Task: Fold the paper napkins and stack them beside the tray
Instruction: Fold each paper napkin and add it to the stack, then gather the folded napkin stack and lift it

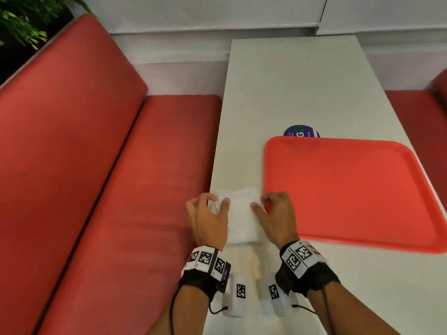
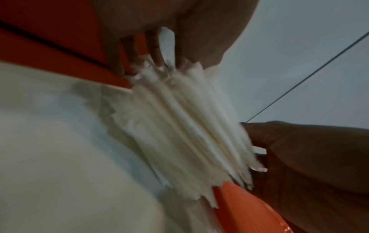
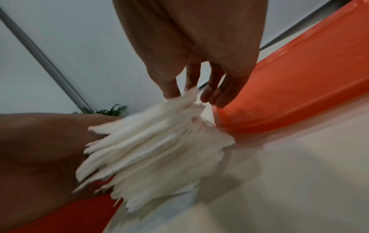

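Observation:
A stack of white paper napkins [image 1: 242,213] sits on the white table [image 1: 302,88], just left of the red tray [image 1: 350,189] and close to the table's left edge. My left hand [image 1: 219,201] grips the stack's left side, thumb on top and fingers curled round the edge. My right hand [image 1: 260,201] pinches its right side, next to the tray's rim. The left wrist view shows the stack [image 2: 185,126] edge-on with many ragged layers, and the right wrist view shows the stack [image 3: 155,149] beside the tray [image 3: 289,102]. Nothing lies in the tray.
A red padded bench [image 1: 121,189] runs along the table's left side, directly below the stack's edge. A round purple sticker [image 1: 301,131] peeks out behind the tray. A green plant [image 1: 21,22] stands at the far left corner. A white wall closes the far end.

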